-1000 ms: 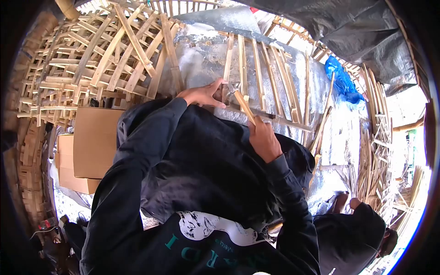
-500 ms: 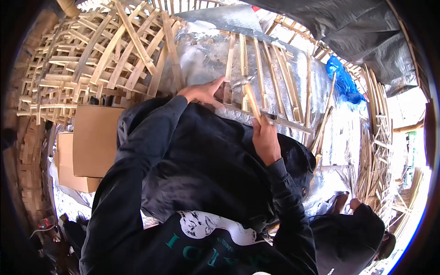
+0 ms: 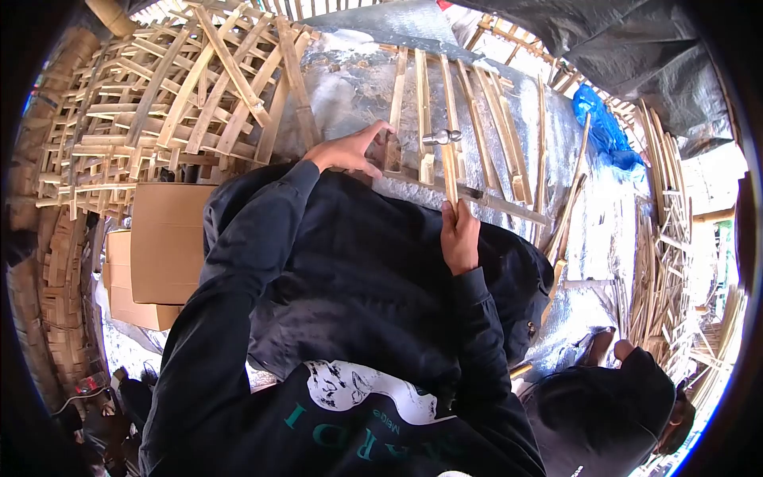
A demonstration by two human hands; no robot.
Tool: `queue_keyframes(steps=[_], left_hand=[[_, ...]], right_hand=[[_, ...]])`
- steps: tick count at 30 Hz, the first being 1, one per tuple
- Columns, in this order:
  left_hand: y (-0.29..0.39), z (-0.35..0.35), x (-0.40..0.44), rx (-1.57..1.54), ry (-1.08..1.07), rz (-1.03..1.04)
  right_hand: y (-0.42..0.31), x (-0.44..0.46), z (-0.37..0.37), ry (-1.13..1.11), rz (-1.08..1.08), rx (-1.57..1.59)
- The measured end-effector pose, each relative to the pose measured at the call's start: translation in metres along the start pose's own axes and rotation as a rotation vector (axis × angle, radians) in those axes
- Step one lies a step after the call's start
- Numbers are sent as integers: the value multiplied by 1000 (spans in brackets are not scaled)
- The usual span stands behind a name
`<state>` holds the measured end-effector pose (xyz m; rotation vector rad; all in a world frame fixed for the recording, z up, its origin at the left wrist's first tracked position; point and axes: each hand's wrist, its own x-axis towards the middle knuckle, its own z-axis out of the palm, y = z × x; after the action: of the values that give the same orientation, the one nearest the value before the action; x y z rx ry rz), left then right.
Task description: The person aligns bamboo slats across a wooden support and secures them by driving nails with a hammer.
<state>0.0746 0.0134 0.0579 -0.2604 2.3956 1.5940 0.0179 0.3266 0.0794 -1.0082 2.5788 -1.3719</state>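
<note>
My right hand (image 3: pixel 459 242) is closed round the lower handle of a hammer (image 3: pixel 451 171), whose metal head is raised over the bamboo strips. My left hand (image 3: pixel 346 151) has thumb and fingers apart, beside the near end of an upright bamboo strip (image 3: pixel 396 119). Whether its fingertips touch that strip I cannot tell. A bamboo crosspiece (image 3: pixel 513 209) runs along the near ends of several lengthwise bamboo strips (image 3: pixel 421 103), spread out in front of me on a silvery sheet (image 3: pixel 342 103).
Woven bamboo lattice (image 3: pixel 159 103) is piled at the left, above cardboard boxes (image 3: pixel 171 246). A blue plastic bag (image 3: pixel 600 131) and a bundle of bamboo strips (image 3: pixel 656 254) are at the right. Another person (image 3: pixel 604 409) in dark clothing sits at the lower right.
The hammer has swung from leaning left to nearly upright, its head moving right and slightly away from my left hand. My left hand has barely moved.
</note>
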Motion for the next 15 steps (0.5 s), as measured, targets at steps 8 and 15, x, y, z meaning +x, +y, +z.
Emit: queue_keyframes(steps=[8, 15], left_hand=[[-6, -3, 5, 81, 85, 125], [5, -1, -3, 35, 65, 142]], right_hand=[[-3, 10, -13, 100, -23, -147], [28, 27, -42, 139, -13, -245]])
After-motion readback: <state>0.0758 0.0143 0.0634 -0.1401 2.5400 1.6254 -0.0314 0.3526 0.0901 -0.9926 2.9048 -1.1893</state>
